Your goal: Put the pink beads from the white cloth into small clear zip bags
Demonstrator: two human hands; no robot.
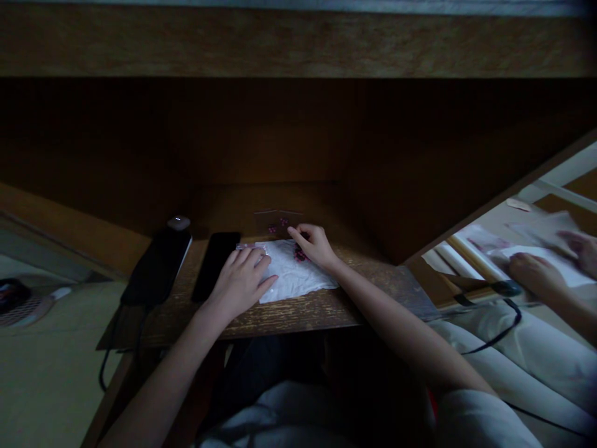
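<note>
A crumpled white cloth or tissue lies on the worn wooden shelf. My left hand rests palm down over its left side, fingers stretched and thumb apart. Under those fingertips shows the edge of a small clear plastic bag. Above the cloth's right side is my right hand, its fingers curled toward the thumb; anything between them is too small to make out. Small dark pink bead-like pieces lie in a pile beneath it. Just beyond the cloth, a clear bag has several pink pieces in or on it.
Left of the cloth are a black phone and a dark pouch-like item with cords. A small rounded device sits behind them. Wooden cubby walls enclose the area. At right, another person's hands handle white sheets.
</note>
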